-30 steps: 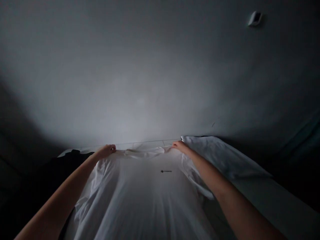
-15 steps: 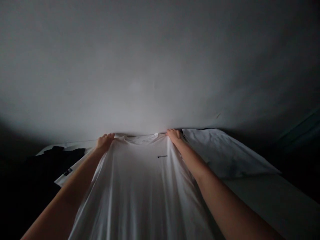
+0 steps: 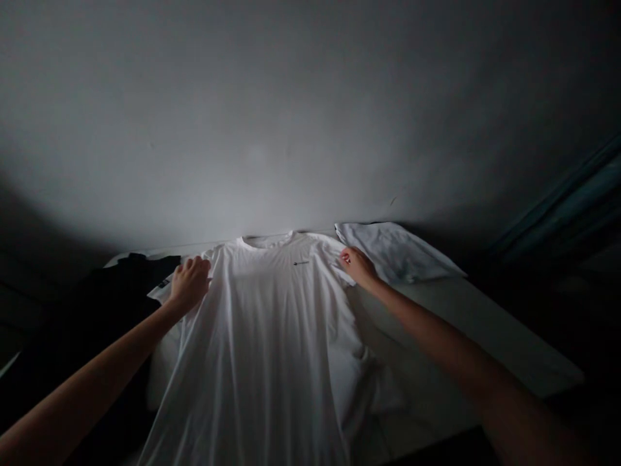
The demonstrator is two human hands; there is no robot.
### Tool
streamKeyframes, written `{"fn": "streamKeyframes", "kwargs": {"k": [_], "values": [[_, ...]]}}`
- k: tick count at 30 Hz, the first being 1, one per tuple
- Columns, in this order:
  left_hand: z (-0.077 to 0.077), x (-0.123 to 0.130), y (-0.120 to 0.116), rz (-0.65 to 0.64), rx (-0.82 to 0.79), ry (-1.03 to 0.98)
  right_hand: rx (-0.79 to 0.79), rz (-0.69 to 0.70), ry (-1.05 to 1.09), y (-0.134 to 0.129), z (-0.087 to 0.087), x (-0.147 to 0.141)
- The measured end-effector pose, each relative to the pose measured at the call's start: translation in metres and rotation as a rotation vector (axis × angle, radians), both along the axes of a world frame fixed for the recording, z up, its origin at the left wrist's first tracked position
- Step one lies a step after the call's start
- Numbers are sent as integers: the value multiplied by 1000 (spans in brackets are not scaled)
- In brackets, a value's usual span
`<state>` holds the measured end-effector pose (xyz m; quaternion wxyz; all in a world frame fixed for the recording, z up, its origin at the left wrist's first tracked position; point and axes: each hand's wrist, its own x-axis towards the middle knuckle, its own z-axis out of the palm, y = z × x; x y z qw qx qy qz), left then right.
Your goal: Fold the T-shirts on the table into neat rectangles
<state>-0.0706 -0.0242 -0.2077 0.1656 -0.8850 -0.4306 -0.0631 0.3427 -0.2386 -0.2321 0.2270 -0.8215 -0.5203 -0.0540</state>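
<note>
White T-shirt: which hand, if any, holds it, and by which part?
Right hand seems to pinch the T-shirt at its shoulder; left hand lies open on the other shoulder, holding nothing.

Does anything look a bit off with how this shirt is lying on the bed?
Yes, a little. The white T-shirt lies mostly smooth, but its lower part on the right of the view bunches into a crumpled fold. The sleeve by the right hand also looks turned inward rather than spread flat.
</note>
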Motion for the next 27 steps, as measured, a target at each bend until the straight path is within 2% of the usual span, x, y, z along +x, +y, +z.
{"fn": "streamKeyframes", "kwargs": {"k": [4, 7, 9, 15, 20, 23, 25, 27], "values": [[-11, -53, -39, 98, -159, -9, -101, -7, 340, -79, -23, -12], [-22, -75, -60, 123, -253, -56, -161, -46, 558, -117, -33, -34], [-28, -84, -73, 121, -302, -110, -152, -30, 607, -136, -36, -51], [-44, -106, -122, 132, -442, -323, -43, 75, 654, -181, -47, -98], [-53, -112, -158, 47, -463, -506, 192, 37, 620, -197, -56, -125], [-52, -114, -160, 43, -414, -616, 289, -18, 539, -203, -47, -121], [-49, -119, -153, 77, -360, -647, 220, -46, 514, -213, -36, -109], [-46, -127, -144, 137, -328, -635, 62, -47, 491, -230, -24, -92]]}}
